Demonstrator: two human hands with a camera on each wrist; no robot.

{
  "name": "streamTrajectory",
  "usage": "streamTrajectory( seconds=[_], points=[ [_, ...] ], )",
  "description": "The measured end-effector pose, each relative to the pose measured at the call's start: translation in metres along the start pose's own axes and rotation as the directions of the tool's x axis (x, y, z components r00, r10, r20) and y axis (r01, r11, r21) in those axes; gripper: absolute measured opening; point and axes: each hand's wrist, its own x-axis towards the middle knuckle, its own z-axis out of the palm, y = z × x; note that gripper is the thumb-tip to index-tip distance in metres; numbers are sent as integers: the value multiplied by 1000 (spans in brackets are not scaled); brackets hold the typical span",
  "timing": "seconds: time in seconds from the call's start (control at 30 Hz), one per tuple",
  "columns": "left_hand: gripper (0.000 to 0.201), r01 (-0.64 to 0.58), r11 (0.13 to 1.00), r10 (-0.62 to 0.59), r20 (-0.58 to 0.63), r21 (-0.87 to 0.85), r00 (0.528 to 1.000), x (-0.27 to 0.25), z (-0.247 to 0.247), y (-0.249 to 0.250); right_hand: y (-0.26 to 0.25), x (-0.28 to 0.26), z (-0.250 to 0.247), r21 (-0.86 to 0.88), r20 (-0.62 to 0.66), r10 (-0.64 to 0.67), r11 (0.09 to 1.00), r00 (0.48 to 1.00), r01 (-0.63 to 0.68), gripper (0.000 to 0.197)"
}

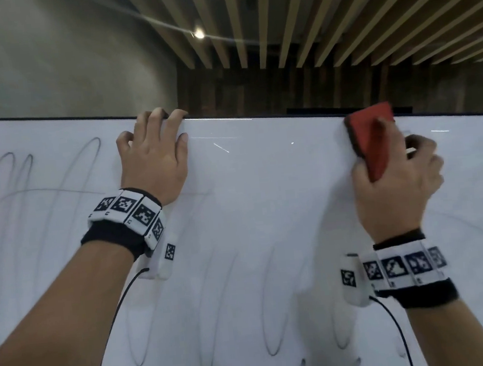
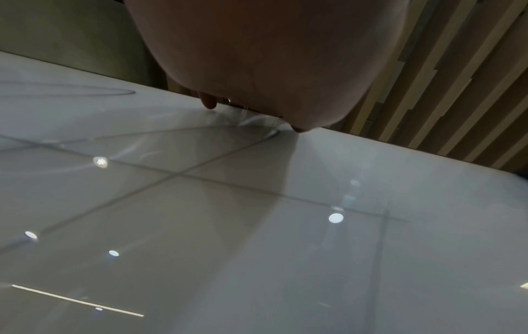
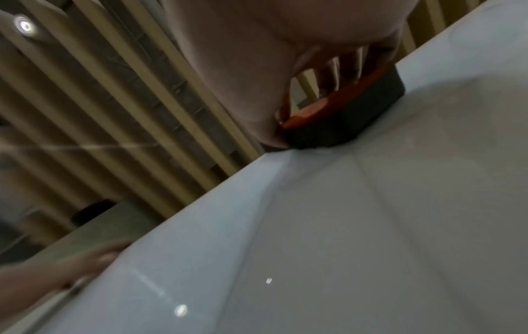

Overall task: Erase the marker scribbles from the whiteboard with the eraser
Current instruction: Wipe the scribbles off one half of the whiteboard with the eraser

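Note:
A large whiteboard fills the lower head view, covered with faint grey looped scribbles at the left and along the bottom. My right hand grips a red eraser with a dark felt pad and presses it flat on the board just under the top edge at the right. In the right wrist view the eraser lies on the board. My left hand holds the board's top edge, fingers curled over it, palm against the surface. The left wrist view shows the palm above the board.
Behind the board's top edge are a grey wall and a slatted wooden ceiling with a spot lamp. Cables hang from both wrist cameras across the board. Faint scribble loops remain between my arms.

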Motion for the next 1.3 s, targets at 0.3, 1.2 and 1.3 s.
streamTrajectory(
  seconds=[0.3, 1.2, 1.3],
  points=[
    [53, -89, 992, 103, 159, -91, 982, 0, -28, 68, -20, -140, 1, 117, 333, -640, 757, 693, 642, 54],
    [66, -110, 994, 108, 135, 9, 985, -14, -10, 65, 9, -169, -1, 218, 381, -699, 704, 605, 676, 50],
    [66, -112, 994, 110, 117, 6, 987, -15, -10, 65, 16, -101, -2, 195, 285, -531, 847, 798, 494, 47]
  ],
)
